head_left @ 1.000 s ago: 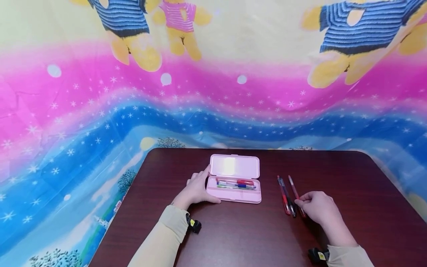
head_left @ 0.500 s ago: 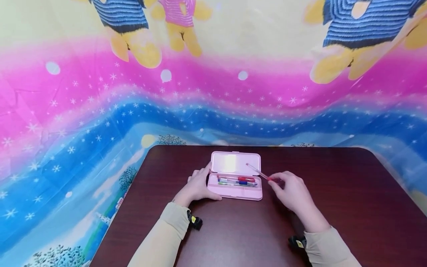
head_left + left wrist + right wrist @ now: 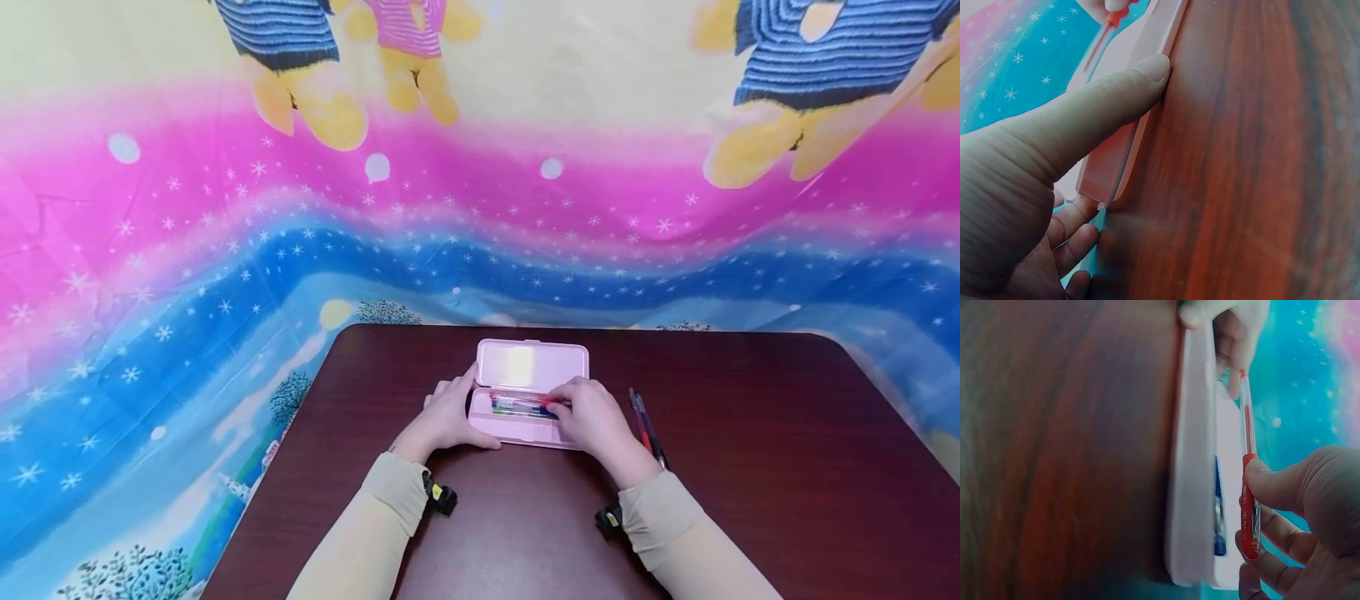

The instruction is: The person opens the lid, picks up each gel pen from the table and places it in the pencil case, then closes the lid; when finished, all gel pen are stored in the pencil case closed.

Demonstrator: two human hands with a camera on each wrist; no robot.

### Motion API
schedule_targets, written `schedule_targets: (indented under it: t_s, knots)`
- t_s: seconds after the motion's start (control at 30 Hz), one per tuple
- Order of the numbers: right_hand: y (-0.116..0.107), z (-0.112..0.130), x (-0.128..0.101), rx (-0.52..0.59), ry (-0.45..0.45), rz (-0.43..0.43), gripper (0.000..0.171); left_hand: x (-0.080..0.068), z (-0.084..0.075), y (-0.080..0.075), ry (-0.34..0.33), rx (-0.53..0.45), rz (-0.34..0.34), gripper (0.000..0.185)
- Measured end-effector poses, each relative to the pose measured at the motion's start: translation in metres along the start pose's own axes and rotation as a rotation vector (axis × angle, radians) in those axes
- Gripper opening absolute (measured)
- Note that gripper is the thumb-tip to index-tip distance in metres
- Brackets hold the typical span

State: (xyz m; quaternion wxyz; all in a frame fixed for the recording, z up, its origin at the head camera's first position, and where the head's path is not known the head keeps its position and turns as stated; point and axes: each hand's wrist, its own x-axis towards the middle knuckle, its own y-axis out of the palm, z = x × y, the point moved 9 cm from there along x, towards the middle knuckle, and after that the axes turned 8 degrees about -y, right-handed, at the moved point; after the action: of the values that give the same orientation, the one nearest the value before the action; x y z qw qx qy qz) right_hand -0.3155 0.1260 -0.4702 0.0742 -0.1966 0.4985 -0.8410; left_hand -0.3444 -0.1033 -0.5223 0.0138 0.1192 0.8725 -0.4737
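Note:
A pink pencil case (image 3: 517, 432) lies with its lid (image 3: 555, 364) folded back on the dark table. My left hand (image 3: 442, 417) holds its left end, thumb (image 3: 1110, 94) along the front wall and the other fingers round the end. In the right wrist view, my right hand (image 3: 1310, 512) pinches a clear gel pen (image 3: 1249, 494) with a red grip between thumb and fingers, over the case. Several pens (image 3: 517, 408) lie in the rear compartment, one with a blue part (image 3: 1219, 531); my right hand hides their right ends and the case's right end.
Right of the case, partly behind my right wrist, lie a red pen (image 3: 640, 423) and a dark pen (image 3: 651, 429) side by side. Beyond the rounded far edge of the table (image 3: 750, 400) hangs a printed cloth (image 3: 480, 208) with bears and snowflakes.
My right hand has lifted the red gel pen from the table on the right and carried it left, over the case. My left hand stays at the case's left end.

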Motion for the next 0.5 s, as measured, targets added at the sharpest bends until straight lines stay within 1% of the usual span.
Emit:
schedule_targets:
  t_s: [0.1, 0.23, 0.5]
  knots:
    - [0.007, 0.001, 0.001, -0.009, 0.007, 0.010, 0.012, 0.001, -0.001, 0.001, 0.006, 0.001, -0.001, 0.151]
    - [0.011, 0.000, 0.002, -0.027, 0.005, 0.005, 0.011, 0.001, -0.001, 0.002, 0.017, 0.002, -0.003, 0.151]
    - [0.017, -0.001, 0.006, -0.032, 0.005, 0.025, 0.011, 0.001, 0.001, 0.001, 0.006, -0.005, -0.006, 0.152]
